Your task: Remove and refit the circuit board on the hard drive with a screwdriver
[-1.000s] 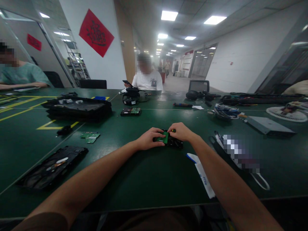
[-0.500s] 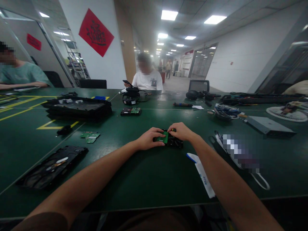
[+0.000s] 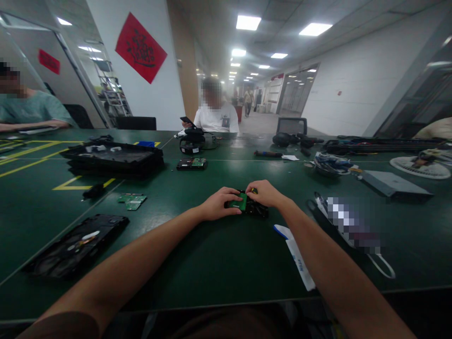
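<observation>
An office, this, and the near end is every bit an electronics workshop! Look along the green bench (image 3: 205,268): a green board (image 3: 238,203) in the middle, bare boards (image 3: 134,204) off to the left, an opened case (image 3: 100,231), and a knot of wires (image 3: 330,163) on the right. Behind, office through and through: ceiling lights (image 3: 248,22), a mesh chair (image 3: 291,125), glass doors (image 3: 298,92) beside the corridor (image 3: 263,125)!

Our left hand (image 3: 223,204) arches palm down, thumb set apart from the fingers, which point toward our right hand (image 3: 265,193). That one curls just beside it, fingertips seemingly pinched. Behind them, left forearm (image 3: 141,256) and right forearm (image 3: 328,254) spread apart.
</observation>
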The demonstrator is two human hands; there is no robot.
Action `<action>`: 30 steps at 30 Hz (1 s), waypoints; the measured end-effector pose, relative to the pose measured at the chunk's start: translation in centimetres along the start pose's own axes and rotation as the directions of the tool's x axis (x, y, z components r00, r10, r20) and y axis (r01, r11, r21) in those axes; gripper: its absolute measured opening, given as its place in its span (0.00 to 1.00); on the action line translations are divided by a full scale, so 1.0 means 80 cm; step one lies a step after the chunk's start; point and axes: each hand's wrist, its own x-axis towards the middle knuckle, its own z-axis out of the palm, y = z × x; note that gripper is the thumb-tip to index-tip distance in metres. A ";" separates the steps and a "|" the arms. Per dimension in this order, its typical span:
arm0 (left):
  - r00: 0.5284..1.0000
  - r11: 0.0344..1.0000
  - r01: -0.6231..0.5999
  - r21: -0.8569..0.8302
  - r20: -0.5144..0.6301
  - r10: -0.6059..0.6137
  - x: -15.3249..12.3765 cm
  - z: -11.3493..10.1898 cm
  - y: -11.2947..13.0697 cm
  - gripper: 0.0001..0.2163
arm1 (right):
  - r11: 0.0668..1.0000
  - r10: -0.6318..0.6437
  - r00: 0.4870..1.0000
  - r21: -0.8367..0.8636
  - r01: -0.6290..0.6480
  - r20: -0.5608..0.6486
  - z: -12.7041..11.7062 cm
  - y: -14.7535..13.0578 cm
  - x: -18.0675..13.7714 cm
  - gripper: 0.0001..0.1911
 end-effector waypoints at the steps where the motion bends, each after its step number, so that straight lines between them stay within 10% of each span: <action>1: 1.000 1.000 -0.002 -0.003 -0.001 0.002 0.000 -0.001 0.001 0.25 | 1.000 0.000 1.000 -0.001 0.000 0.000 0.000 0.000 0.000 0.07; 30: 1.000 0.996 -0.026 -0.082 -0.011 0.025 0.000 -0.001 -0.009 0.16 | 0.996 0.085 0.995 0.016 -0.085 -0.048 0.008 0.005 0.001 0.05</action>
